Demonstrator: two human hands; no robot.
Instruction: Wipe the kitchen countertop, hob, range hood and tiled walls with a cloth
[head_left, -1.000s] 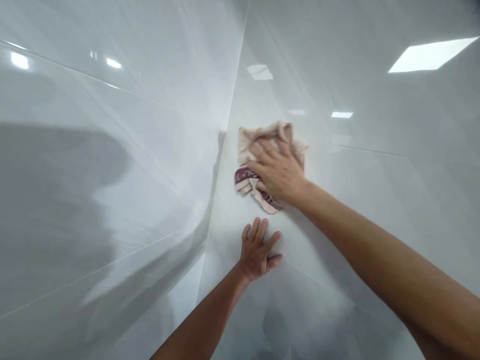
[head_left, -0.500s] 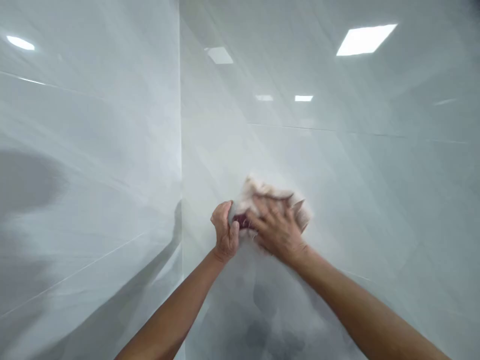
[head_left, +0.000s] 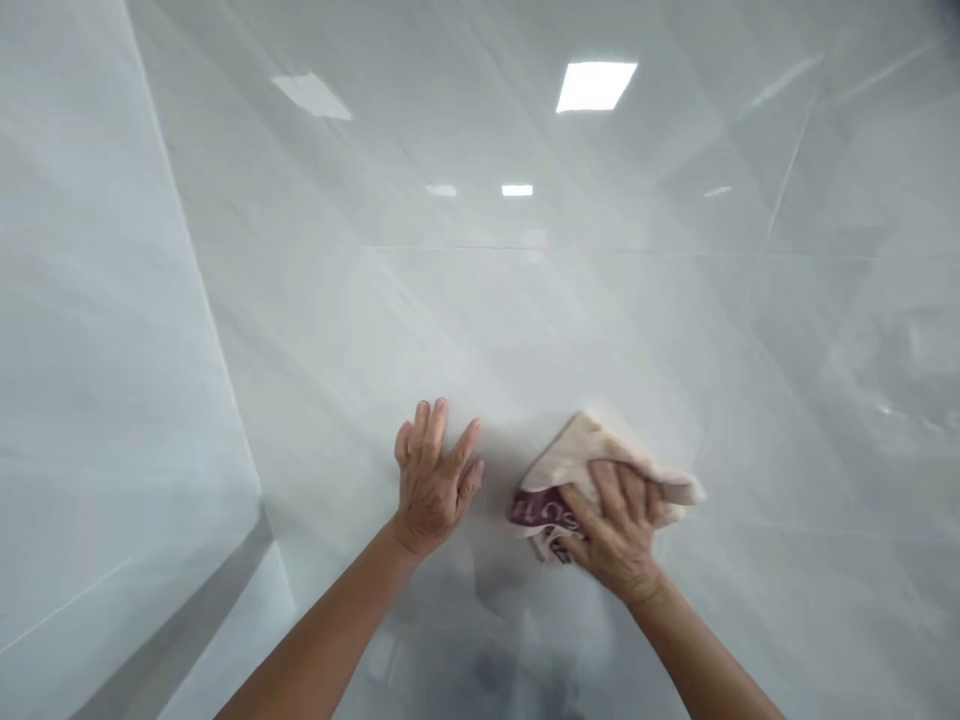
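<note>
As you lean on the wall (head_left: 525,320), left hand (head_left: 433,480): flat, fingers spread, empty.
Right hand (head_left: 615,535): your fingers clamp the cloth (head_left: 574,465).
Cloth: bunched against the wall, near your left hand, not touching.

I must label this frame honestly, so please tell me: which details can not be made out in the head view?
Head view: the lettering on the beige cloth with a dark red band is partly covered by the right hand.
Whether that hand clasps the cloth or only presses it: its palm is hidden.
Low on the glossy pale grey tiled wall, a dark reflection: blurred.
Both forearms: cut off by the bottom edge.
</note>
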